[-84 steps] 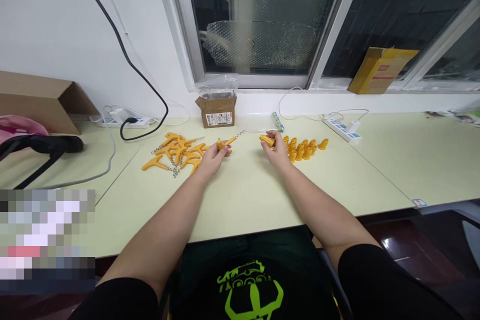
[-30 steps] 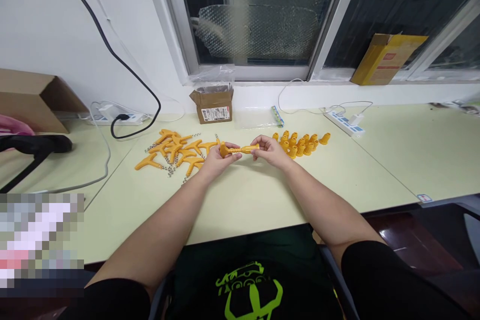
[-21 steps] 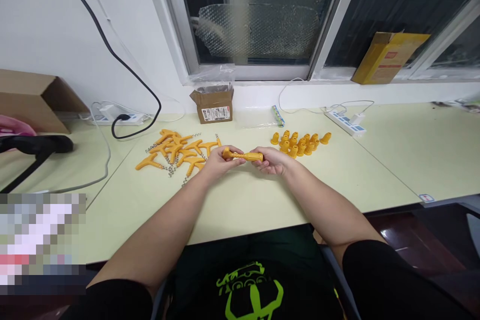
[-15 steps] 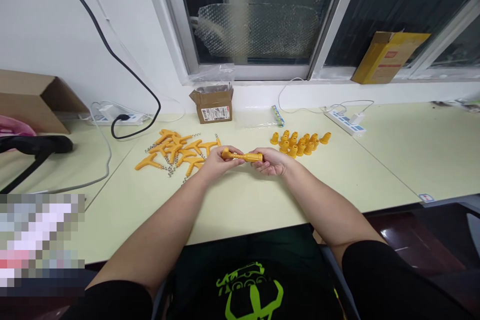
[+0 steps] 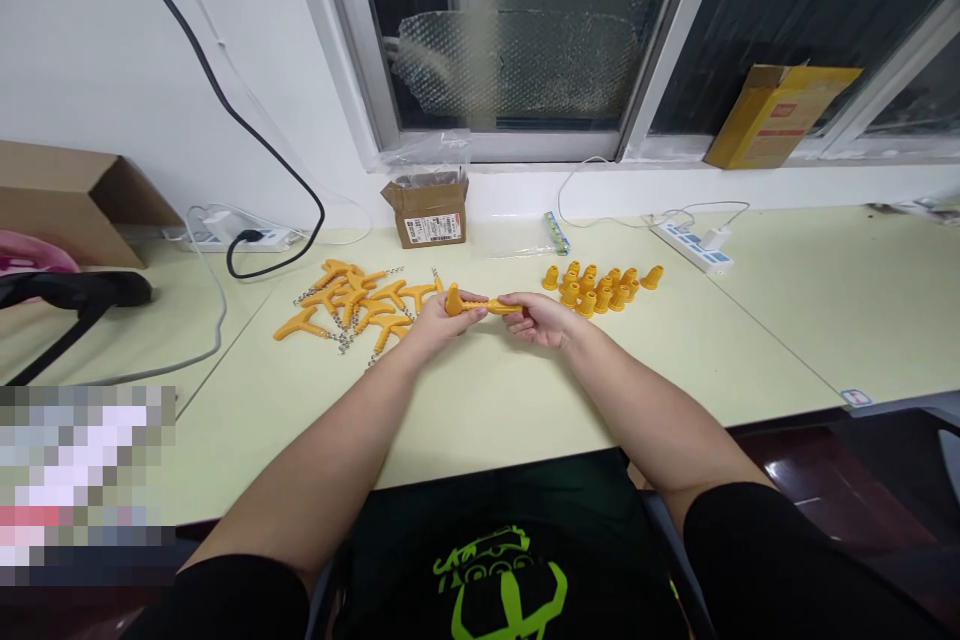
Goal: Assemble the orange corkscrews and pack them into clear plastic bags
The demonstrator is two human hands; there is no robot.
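Observation:
My left hand (image 5: 442, 322) is closed round a yellow T-shaped handle (image 5: 454, 301) near the table's middle. The fingers of my right hand (image 5: 544, 320) grip a yellow cap (image 5: 506, 307) at the handle's other end, and the two parts lie in one line. Left of my hands is a pile of yellow T-handles with metal spirals (image 5: 352, 300). A group of upright yellow caps (image 5: 587, 302) stands to the right, behind my right hand.
At the wall stand a small cardboard box (image 5: 433, 228) and a power strip (image 5: 691, 246). Another power strip (image 5: 274, 240) with a black cable is at the left. A yellow carton (image 5: 780, 120) leans on the window.
The handle has turned in my left hand, its crossbar now more upright. My right fingers now cover more of the cap. The view has shifted slightly.

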